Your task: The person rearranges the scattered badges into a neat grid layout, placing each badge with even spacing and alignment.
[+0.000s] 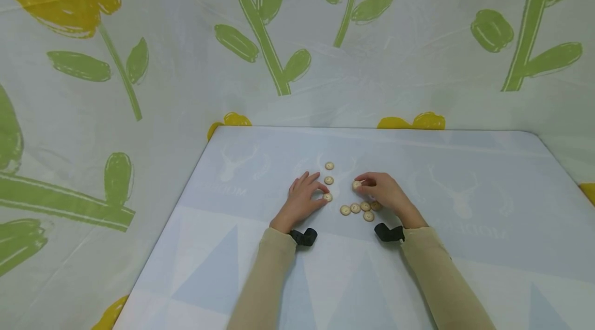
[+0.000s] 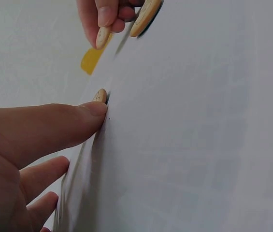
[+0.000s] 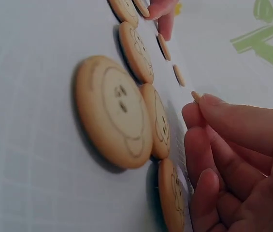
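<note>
A pale tabletop, printed with deer heads and blue triangles, carried small wood-coloured discs. A far pair lay one behind the other; a third disc, nearer, seemed to rest on the surface too. To their right ran a close row of four, with a single disc just on its near side.

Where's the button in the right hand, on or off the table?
Off. In the left wrist view, the right hand pinches the wooden button clear of the table.
</note>
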`<state>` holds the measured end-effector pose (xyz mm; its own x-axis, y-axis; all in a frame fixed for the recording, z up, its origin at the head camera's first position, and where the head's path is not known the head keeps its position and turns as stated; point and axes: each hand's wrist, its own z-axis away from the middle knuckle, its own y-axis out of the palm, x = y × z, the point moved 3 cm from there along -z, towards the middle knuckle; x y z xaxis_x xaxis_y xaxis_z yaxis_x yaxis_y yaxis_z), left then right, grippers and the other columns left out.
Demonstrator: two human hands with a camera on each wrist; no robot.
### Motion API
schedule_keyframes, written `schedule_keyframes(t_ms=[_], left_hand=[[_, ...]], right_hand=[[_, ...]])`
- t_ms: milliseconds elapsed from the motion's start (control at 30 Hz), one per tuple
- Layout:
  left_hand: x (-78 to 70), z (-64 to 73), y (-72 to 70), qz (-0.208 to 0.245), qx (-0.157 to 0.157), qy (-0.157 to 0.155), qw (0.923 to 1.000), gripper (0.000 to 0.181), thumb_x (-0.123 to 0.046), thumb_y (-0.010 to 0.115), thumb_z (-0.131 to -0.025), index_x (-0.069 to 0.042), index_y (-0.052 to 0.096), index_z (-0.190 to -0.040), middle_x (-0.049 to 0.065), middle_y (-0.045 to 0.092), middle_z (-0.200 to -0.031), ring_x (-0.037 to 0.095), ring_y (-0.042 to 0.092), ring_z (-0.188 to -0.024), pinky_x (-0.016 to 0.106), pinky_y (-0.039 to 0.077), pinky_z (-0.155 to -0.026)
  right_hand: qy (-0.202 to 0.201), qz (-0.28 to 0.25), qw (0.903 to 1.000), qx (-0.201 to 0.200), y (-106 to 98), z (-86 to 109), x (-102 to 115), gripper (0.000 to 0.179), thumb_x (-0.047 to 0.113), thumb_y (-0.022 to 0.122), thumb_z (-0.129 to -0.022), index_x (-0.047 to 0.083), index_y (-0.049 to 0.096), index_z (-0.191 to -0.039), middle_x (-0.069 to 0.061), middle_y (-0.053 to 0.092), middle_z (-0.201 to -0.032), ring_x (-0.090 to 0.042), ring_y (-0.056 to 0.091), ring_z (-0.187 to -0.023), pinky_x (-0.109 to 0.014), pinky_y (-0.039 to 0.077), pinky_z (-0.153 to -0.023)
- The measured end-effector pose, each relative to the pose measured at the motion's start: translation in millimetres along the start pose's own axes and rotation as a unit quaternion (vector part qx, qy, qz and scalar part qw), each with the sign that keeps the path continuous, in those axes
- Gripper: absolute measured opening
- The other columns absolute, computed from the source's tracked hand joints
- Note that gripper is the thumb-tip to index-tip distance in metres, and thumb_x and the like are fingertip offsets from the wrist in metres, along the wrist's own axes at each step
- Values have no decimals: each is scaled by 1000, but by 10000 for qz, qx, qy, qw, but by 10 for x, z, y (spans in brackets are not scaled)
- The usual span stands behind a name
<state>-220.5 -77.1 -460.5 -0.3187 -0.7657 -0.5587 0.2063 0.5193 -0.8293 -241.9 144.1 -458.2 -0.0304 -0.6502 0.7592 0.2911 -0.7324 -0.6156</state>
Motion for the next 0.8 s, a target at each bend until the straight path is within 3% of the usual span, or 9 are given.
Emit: schedule_keyframes(t_ms=[333,633,800], left_hand=[[2,-8,7,-40,-8,-9,10000,16,-27,63,-82,-23,61,-97,3,30,-143,26,10,-134,48,6,-104],[30,-11,24,-29,7,-24,10000,16,-28,63,-82,-24,61,-98,2,29,-143,25,9,-134,47,6,-104],[23,-17,25,3,-10,12,10000,17,-27,63,-82,-23,61,-98,3,29,-143,25,9,-134,47,6,-104]], right_hand=[[260,-318,9991,-66,-27,-75,-25,34,33,61,-84,16,58,-112,-6,57,-110,-23,49,-97,-41,40,-85],[375,-426,9984,-3,-57,-211,-51,34,29,63,-82,14,59,-112,-6,59,-99,-22,51,-82,-25,42,-64],[452,-472,9978,63,-52,-291,-75,34,30,63,-83,14,58,-113,-6,58,-101,-21,51,-82,-26,43,-66]])
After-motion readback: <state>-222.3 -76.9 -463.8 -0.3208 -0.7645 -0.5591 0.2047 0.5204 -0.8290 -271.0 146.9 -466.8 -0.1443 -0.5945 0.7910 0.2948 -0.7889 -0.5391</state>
